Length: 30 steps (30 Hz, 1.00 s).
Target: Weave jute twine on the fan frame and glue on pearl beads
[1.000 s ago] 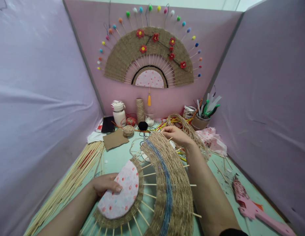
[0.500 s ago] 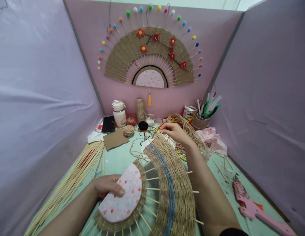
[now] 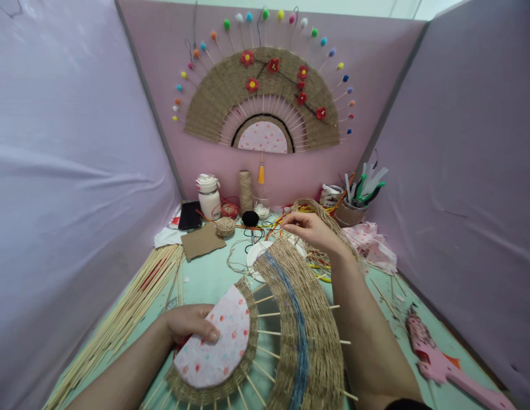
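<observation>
A half-round woven twine fan with a blue band and thin sticks as ribs stands tilted in front of me. My left hand grips its half-round centre, covered in white floral cloth, with the thumb on top and the other fingers hidden behind. Just above the fan's upper end is my right hand, thumb and fingers pinched together. Whatever lies between those fingertips is too small to make out. Stick tips poke out past the fan's outer edge.
A finished fan hangs on the back wall. Bamboo sticks lie left, a pink glue gun right. Behind stand a bottle, a twine spool, yarn balls, a twine bundle and a tool pot.
My right hand has lifted slightly off the fan's upper end and stays pinched. The fan sits slightly further right and lower in view; my left hand keeps its grip.
</observation>
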Each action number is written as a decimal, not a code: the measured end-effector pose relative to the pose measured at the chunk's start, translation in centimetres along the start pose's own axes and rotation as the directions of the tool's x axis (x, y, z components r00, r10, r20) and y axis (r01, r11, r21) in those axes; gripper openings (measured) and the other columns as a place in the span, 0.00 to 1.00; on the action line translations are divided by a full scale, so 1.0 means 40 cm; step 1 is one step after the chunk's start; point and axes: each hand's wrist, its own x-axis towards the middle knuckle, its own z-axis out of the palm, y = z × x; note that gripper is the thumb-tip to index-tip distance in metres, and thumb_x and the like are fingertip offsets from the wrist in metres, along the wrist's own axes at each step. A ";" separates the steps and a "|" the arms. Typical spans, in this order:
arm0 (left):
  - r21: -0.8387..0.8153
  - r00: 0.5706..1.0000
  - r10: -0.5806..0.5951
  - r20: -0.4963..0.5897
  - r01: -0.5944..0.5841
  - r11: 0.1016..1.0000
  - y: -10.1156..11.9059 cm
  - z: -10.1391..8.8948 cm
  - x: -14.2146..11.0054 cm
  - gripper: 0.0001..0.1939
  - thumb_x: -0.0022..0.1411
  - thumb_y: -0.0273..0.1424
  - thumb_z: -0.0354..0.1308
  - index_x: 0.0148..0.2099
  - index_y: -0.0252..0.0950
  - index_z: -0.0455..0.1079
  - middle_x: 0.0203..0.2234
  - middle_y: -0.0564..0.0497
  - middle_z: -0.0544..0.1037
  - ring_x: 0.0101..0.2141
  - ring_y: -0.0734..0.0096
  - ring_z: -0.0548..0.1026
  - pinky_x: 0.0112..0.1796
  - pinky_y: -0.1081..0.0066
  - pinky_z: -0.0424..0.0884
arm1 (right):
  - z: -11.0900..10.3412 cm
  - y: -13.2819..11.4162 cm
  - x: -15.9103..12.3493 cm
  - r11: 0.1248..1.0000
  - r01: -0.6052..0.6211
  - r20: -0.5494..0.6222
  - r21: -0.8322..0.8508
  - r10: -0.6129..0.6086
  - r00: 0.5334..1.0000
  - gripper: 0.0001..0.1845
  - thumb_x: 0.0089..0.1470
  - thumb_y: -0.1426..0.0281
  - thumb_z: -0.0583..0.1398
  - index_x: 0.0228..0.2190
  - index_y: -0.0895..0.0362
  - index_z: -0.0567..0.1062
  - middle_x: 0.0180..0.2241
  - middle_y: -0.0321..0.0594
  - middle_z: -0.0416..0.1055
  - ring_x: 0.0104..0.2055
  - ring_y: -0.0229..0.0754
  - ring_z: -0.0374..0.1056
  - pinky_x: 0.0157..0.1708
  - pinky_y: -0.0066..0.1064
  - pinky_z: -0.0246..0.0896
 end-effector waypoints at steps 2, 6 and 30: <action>0.003 1.000 0.005 -0.019 -0.005 1.000 0.001 0.000 0.000 0.15 0.40 0.27 0.68 0.35 0.31 0.77 0.29 0.45 0.81 0.26 0.65 0.78 0.25 0.74 0.71 | -0.009 -0.004 -0.006 1.000 -0.002 0.026 -0.003 0.002 1.000 0.08 0.52 0.66 0.59 0.28 0.56 0.76 0.29 0.38 0.71 0.33 0.40 0.65 0.34 0.31 0.57; 0.001 0.999 0.011 -0.038 -0.011 1.000 0.005 -0.001 -0.004 0.16 0.41 0.27 0.67 0.37 0.30 0.76 0.29 0.44 0.81 0.26 0.65 0.78 0.26 0.73 0.71 | -0.018 -0.007 -0.013 1.000 -0.016 0.071 -0.001 0.016 0.997 0.08 0.52 0.66 0.60 0.29 0.56 0.76 0.31 0.39 0.73 0.35 0.41 0.67 0.36 0.32 0.58; -0.009 0.987 0.052 -0.149 -0.054 0.998 0.023 0.002 -0.009 0.18 0.40 0.29 0.68 0.37 0.31 0.76 0.26 0.46 0.80 0.26 0.64 0.77 0.29 0.71 0.71 | 0.008 0.013 -0.006 0.986 -0.154 0.111 0.062 0.147 0.983 0.16 0.53 0.59 0.58 0.31 0.58 0.79 0.26 0.37 0.69 0.26 0.35 0.58 0.26 0.28 0.50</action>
